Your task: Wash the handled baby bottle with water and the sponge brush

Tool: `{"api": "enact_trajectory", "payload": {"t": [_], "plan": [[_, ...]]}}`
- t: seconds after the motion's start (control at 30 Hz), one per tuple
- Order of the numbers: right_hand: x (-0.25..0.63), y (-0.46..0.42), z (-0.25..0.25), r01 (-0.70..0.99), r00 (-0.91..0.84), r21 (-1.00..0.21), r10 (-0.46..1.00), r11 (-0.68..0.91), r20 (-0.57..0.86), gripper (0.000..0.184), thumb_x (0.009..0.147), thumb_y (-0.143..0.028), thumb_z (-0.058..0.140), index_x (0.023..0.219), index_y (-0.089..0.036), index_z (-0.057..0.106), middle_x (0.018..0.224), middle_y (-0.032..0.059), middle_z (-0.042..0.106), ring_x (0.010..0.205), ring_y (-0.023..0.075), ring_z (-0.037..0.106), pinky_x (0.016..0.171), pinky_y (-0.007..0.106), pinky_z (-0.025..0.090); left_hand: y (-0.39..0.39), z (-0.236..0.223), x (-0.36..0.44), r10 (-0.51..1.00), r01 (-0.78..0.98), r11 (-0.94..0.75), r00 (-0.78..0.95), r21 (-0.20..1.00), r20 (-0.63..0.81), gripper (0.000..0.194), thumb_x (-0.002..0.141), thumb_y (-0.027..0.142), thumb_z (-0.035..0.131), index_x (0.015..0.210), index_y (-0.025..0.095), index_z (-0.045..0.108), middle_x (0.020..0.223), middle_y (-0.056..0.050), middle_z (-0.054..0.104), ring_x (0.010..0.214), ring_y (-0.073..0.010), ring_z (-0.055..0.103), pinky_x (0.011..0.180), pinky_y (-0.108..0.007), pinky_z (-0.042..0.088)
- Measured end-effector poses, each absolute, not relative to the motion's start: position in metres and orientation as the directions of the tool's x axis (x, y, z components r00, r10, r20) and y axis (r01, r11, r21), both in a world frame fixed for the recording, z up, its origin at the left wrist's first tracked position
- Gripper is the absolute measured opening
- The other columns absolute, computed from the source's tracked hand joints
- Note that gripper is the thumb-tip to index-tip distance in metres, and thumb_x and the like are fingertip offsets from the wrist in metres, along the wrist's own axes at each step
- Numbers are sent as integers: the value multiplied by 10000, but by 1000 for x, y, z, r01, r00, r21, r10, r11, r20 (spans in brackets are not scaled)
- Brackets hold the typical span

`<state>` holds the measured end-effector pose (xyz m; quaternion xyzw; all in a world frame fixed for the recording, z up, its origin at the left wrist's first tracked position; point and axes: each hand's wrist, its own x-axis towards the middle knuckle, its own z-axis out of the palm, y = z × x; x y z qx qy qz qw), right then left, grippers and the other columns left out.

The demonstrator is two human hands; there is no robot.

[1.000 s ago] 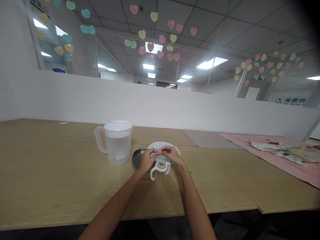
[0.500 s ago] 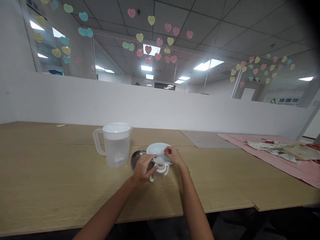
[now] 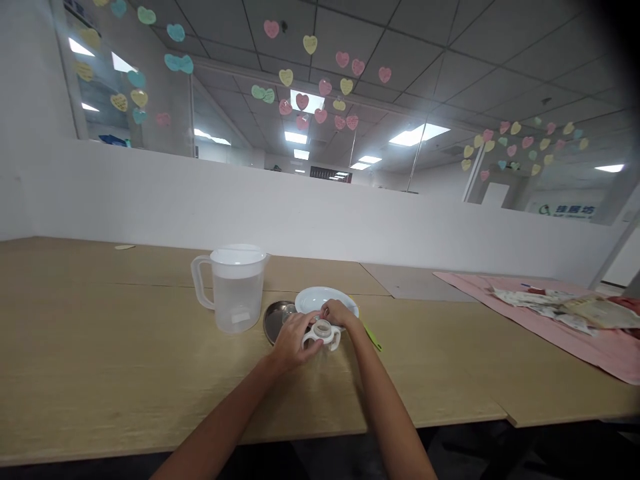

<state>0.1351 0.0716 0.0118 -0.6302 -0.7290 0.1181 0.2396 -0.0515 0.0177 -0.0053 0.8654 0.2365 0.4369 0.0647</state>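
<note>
A white ring with two curved handles [image 3: 323, 332] stands on the wooden table in front of me. My left hand [image 3: 293, 341] is closed around its left handle. My right hand [image 3: 341, 313] rests curled against its far right side, fingers pinched on something small I cannot make out. Just behind lie a white plate [image 3: 320, 297] and a round metal lid [image 3: 276, 315]. A clear plastic pitcher [image 3: 231, 288] with a white lid and a little water stands to the left of my hands.
A green strip [image 3: 371, 330] pokes out right of my right wrist. A pink cloth [image 3: 590, 340] with packets on it covers the table's right end. A grey mat [image 3: 415, 280] lies behind. A white partition wall [image 3: 300, 213] runs along the table's far edge.
A second ago both hands held a small clear piece above the handled ring. They have come down; my left hand now grips the ring's handle and my right sits against it.
</note>
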Motion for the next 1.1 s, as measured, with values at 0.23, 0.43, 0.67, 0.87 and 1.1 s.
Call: {"api": "enact_trajectory", "payload": {"t": [0.23, 0.43, 0.67, 0.87, 1.1], "plan": [[133, 69, 36, 407, 346, -843, 794, 352, 499, 227, 635, -338, 585, 775, -160, 578, 687, 24, 619, 592, 139, 576, 478, 245, 475, 26, -9, -55, 481, 301, -874, 412, 382, 774, 396, 786, 324, 452, 1152, 173, 466, 970, -69, 601, 930, -203, 521, 860, -333, 365], [113, 26, 92, 129, 327, -821, 757, 557, 565, 310, 580, -382, 686, 758, -157, 568, 647, 15, 601, 617, 143, 587, 522, 267, 522, 53, -15, -62, 737, 452, -607, 14, 654, 675, 191, 768, 167, 379, 826, 178, 561, 869, -41, 615, 856, -175, 552, 801, -310, 408], [103, -6, 97, 138, 237, -840, 806, 524, 542, 305, 566, -363, 714, 743, -154, 579, 646, 22, 611, 597, 142, 586, 478, 237, 494, 57, -17, -65, 801, 729, -522, 239, 443, 549, 166, 664, 112, 471, 756, 174, 595, 834, -63, 625, 859, -221, 541, 772, -327, 384], [100, -11, 79, 76, 208, -853, 829, 516, 520, 334, 565, -393, 721, 757, -154, 589, 657, 29, 622, 612, 147, 594, 513, 252, 504, 58, -19, -62, 835, 768, -501, 307, 399, 456, 157, 665, 110, 475, 744, 173, 595, 828, -59, 624, 840, -208, 548, 749, -300, 372], [100, -16, 72, 86, 191, -862, 841, 499, 506, 326, 575, -381, 710, 764, -171, 548, 671, 23, 613, 624, 150, 593, 530, 258, 502, 57, -18, -62, 826, 780, -492, 279, 387, 489, 124, 726, 136, 455, 720, 166, 575, 804, -68, 608, 809, -199, 546, 734, -296, 367]]}}
